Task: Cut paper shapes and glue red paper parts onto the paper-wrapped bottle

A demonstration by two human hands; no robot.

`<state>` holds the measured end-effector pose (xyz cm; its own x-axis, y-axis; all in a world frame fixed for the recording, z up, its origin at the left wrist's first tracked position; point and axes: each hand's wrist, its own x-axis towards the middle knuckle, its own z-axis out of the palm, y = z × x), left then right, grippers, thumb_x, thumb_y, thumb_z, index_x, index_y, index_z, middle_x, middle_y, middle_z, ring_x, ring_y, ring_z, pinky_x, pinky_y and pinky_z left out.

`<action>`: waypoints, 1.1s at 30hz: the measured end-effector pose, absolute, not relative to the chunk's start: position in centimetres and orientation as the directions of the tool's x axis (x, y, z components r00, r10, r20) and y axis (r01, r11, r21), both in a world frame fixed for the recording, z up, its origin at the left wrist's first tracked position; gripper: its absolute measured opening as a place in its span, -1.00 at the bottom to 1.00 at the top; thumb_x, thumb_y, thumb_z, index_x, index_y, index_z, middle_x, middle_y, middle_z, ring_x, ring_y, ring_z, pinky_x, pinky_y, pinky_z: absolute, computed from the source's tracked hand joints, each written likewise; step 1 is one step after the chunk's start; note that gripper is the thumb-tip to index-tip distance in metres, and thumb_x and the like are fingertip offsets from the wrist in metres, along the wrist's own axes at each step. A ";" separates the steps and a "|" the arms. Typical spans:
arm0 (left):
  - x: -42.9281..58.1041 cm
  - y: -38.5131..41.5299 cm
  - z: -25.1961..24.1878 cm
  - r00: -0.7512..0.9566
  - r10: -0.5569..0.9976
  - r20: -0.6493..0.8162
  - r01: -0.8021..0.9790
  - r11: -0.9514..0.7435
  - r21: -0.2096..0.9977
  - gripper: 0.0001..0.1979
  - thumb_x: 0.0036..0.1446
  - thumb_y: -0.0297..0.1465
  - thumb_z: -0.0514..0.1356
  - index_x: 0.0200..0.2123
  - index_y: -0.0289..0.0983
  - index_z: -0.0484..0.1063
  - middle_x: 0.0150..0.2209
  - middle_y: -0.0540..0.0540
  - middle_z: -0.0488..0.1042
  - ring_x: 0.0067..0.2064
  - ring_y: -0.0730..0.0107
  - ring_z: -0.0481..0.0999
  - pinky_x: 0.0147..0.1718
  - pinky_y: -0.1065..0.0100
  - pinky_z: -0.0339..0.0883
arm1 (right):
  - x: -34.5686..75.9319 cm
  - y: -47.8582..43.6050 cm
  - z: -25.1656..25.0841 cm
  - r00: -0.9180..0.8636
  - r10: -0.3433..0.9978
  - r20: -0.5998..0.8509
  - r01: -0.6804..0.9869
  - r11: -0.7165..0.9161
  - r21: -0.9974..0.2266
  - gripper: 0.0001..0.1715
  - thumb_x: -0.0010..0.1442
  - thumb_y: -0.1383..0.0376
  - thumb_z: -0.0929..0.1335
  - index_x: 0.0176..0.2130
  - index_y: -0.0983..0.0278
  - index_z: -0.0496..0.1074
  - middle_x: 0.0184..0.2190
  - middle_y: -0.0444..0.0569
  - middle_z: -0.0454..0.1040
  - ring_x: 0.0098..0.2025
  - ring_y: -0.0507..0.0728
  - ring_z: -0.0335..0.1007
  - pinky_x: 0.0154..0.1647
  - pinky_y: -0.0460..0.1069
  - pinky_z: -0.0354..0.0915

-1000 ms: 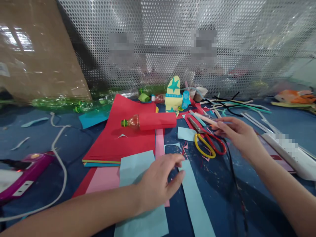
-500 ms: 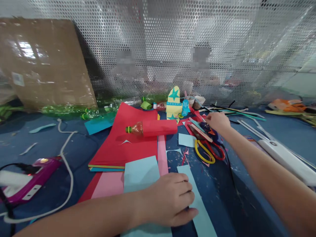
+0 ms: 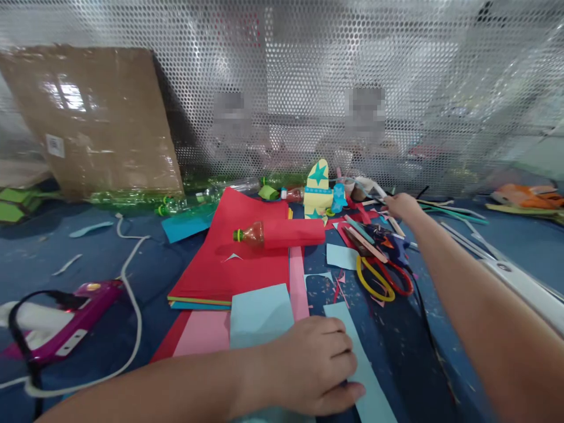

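Note:
My left hand (image 3: 315, 364) rests with curled fingers on a light blue paper strip (image 3: 361, 376) and a light blue sheet (image 3: 259, 314) near the front of the blue table. My right hand (image 3: 403, 207) reaches far across to the pile of sticks and straws (image 3: 440, 208) at the back; its fingers are closed there, and what they hold is hidden. Just below that arm lie scissors with yellow and red handles (image 3: 381, 276) and a blue glue gun (image 3: 394, 247). A small bottle wrapped in red paper (image 3: 282, 233) lies on a stack of red sheets (image 3: 238, 258).
A yellow paper rocket with teal stars (image 3: 317, 194) stands at the back centre. A purple device with a white cable (image 3: 66, 320) sits at the left. Cardboard (image 3: 97, 123) leans on the perforated metal wall. Green bottles (image 3: 145, 200) lie along the wall. A white tool (image 3: 524, 288) lies at right.
My right hand has left the scissors area and stretched further back to the sticks. My left hand came down and curled onto the light blue paper. The view shifted slightly left.

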<state>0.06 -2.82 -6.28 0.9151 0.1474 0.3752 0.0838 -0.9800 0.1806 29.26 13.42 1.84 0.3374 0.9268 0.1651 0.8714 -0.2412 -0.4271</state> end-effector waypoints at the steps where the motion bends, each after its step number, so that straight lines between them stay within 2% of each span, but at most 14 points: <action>1: 0.1 -2.8 -6.2 0.911 0.155 0.382 0.084 -0.977 0.196 -0.76 0.25 -0.26 0.05 -0.31 -0.30 0.39 -0.41 -0.13 0.45 -0.30 0.29 0.44 -0.16 0.27 0.36 | 29.2 12.9 2.2 0.330 0.934 0.137 0.846 -0.228 -0.481 -0.65 0.28 0.22 0.33 0.03 0.30 0.37 0.01 0.04 0.41 -0.08 0.18 0.42 -0.11 0.14 0.40; 3: 0.1 -2.8 -6.0 0.882 0.189 0.432 0.088 -0.966 0.244 -0.79 0.26 -0.31 0.03 -0.27 -0.30 0.37 -0.37 -0.14 0.47 -0.28 0.30 0.45 -0.14 0.26 0.36 | 28.6 11.2 2.8 0.286 0.956 0.068 0.782 -0.192 -0.593 -0.70 0.30 0.21 0.31 -0.01 0.29 0.38 -0.06 0.02 0.44 -0.16 0.13 0.45 -0.18 0.10 0.42; 5: 0.0 -2.9 -5.7 0.815 0.270 0.513 0.110 -0.941 0.320 -0.84 0.26 -0.36 0.03 -0.21 -0.31 0.35 -0.32 -0.16 0.47 -0.23 0.29 0.45 -0.12 0.26 0.36 | 27.5 8.7 2.8 0.198 0.980 0.020 0.711 -0.129 -0.691 -0.63 0.36 0.15 0.19 -0.18 0.32 0.45 -0.25 0.03 0.49 -0.28 0.10 0.45 -0.27 0.01 0.40; 8: -0.1 -2.8 -5.1 0.652 0.486 0.581 0.209 -0.853 0.479 -0.86 0.25 -0.41 0.04 -0.13 -0.29 0.29 -0.22 -0.17 0.44 -0.14 0.26 0.42 -0.12 0.24 0.37 | 25.5 3.8 2.2 0.010 0.999 -0.051 0.609 -0.046 -0.792 -0.55 0.22 -0.03 0.28 -0.41 0.27 0.47 -0.44 -0.05 0.47 -0.38 0.09 0.41 -0.37 -0.04 0.37; 10: -0.2 -2.7 -4.7 0.525 0.646 0.554 0.281 -0.746 0.604 -0.85 0.25 -0.38 0.06 -0.12 -0.25 0.24 -0.20 -0.15 0.39 -0.15 0.28 0.41 -0.16 0.24 0.38 | 24.5 0.7 1.6 -0.128 0.985 -0.113 0.514 -0.032 -0.857 -0.52 0.11 -0.11 0.34 -0.41 0.25 0.50 -0.52 -0.09 0.42 -0.49 0.06 0.31 -0.52 -0.07 0.26; 11: -0.2 -2.6 -4.6 0.469 0.714 0.520 0.296 -0.682 0.669 -0.84 0.24 -0.35 0.08 -0.12 -0.23 0.21 -0.21 -0.12 0.36 -0.17 0.30 0.40 -0.18 0.24 0.38 | 24.2 -0.5 1.3 -0.176 0.976 -0.131 0.482 -0.031 -0.875 -0.54 0.10 -0.10 0.36 -0.39 0.24 0.51 -0.52 -0.10 0.41 -0.50 0.05 0.27 -0.51 -0.07 0.23; 14: -0.1 -2.2 -4.4 0.368 0.842 0.394 0.257 -0.499 0.828 -0.75 0.22 -0.29 0.12 -0.10 -0.20 0.14 -0.27 -0.05 0.32 -0.24 0.37 0.41 -0.18 0.25 0.39 | 23.8 -2.6 1.0 -0.195 0.975 -0.109 0.419 -0.018 -0.908 -0.55 0.11 -0.07 0.37 -0.50 0.23 0.50 -0.51 -0.10 0.40 -0.46 0.06 0.25 -0.42 -0.06 0.21; 17: 0.0 -1.8 -4.4 0.373 0.871 0.320 0.241 -0.424 0.873 -0.71 0.22 -0.25 0.13 -0.06 -0.21 0.16 -0.27 -0.05 0.37 -0.25 0.38 0.44 -0.20 0.28 0.40 | 23.8 -3.1 0.8 -0.156 0.983 -0.095 0.379 -0.030 -0.925 -0.55 0.03 -0.09 0.41 -0.47 0.24 0.53 -0.58 -0.11 0.36 -0.50 0.06 0.20 -0.47 -0.05 0.15; 20: -0.1 -1.6 -4.6 0.507 0.805 0.308 0.321 -0.507 0.800 -0.80 0.25 -0.26 0.10 -0.14 -0.25 0.33 -0.26 -0.08 0.46 -0.24 0.34 0.47 -0.22 0.29 0.39 | 23.5 -3.3 0.1 -0.139 0.987 -0.077 0.360 -0.022 -0.933 -0.60 0.03 -0.04 0.42 -0.39 0.25 0.55 -0.62 -0.13 0.31 -0.53 0.06 0.16 -0.52 -0.05 0.09; 22: 0.0 -1.7 -4.7 0.607 0.720 0.337 0.331 -0.614 0.716 -0.78 0.29 -0.26 0.06 -0.19 -0.27 0.39 -0.28 -0.09 0.48 -0.23 0.32 0.47 -0.22 0.30 0.38 | 23.0 -3.7 -0.6 -0.123 0.992 -0.032 0.295 0.005 -0.955 -0.67 0.08 0.02 0.41 -0.33 0.22 0.51 -0.57 -0.16 0.30 -0.53 0.03 0.14 -0.52 -0.07 0.06; 24: 0.0 -1.8 -4.8 0.664 0.643 0.383 0.313 -0.704 0.638 -0.74 0.32 -0.26 0.02 -0.17 -0.29 0.40 -0.31 -0.10 0.49 -0.25 0.31 0.47 -0.24 0.31 0.38 | 22.2 -4.3 -1.2 -0.114 0.993 0.009 0.180 0.030 -0.983 -0.73 0.11 0.07 0.41 -0.32 0.20 0.42 -0.54 -0.20 0.25 -0.55 -0.01 0.08 -0.55 -0.09 0.03; 26: 0.2 -1.9 -4.9 0.701 0.569 0.430 0.295 -0.780 0.552 -0.70 0.34 -0.25 -0.04 -0.17 -0.32 0.39 -0.35 -0.11 0.48 -0.28 0.31 0.46 -0.29 0.32 0.38 | 21.1 -5.0 -1.6 -0.165 0.986 -0.005 0.115 0.014 -0.993 -0.72 0.13 0.07 0.40 -0.38 0.20 0.33 -0.59 -0.24 0.19 -0.60 -0.03 0.01 -0.59 -0.10 0.00; 30: 0.3 -2.3 -5.3 0.768 0.435 0.470 0.281 -0.889 0.362 -0.69 0.37 -0.33 -0.12 -0.26 -0.33 0.35 -0.42 -0.12 0.43 -0.34 0.29 0.43 -0.37 0.32 0.37 | 18.9 -5.9 -2.5 -0.300 0.949 -0.099 0.166 -0.050 -0.985 -0.66 0.15 0.05 0.37 -0.42 0.20 0.23 -0.63 -0.25 0.21 -0.63 -0.03 0.03 -0.63 -0.11 -0.01; 33: 0.2 -2.6 -5.4 0.830 0.316 0.459 0.286 -0.948 0.136 -0.72 0.34 -0.46 -0.13 -0.27 -0.34 0.35 -0.38 -0.16 0.45 -0.33 0.25 0.44 -0.33 0.27 0.37 | 18.1 -6.2 -3.3 -0.278 0.958 -0.071 0.184 -0.019 -0.983 -0.67 0.16 0.06 0.36 -0.41 0.19 0.21 -0.61 -0.25 0.20 -0.61 -0.02 0.03 -0.62 -0.10 0.01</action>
<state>0.25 -2.64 -5.41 0.8304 0.3163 0.4587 0.2864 -0.9485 0.1357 18.12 -6.19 -3.27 -0.2781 0.9579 -0.0708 0.1837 -0.0193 -0.9828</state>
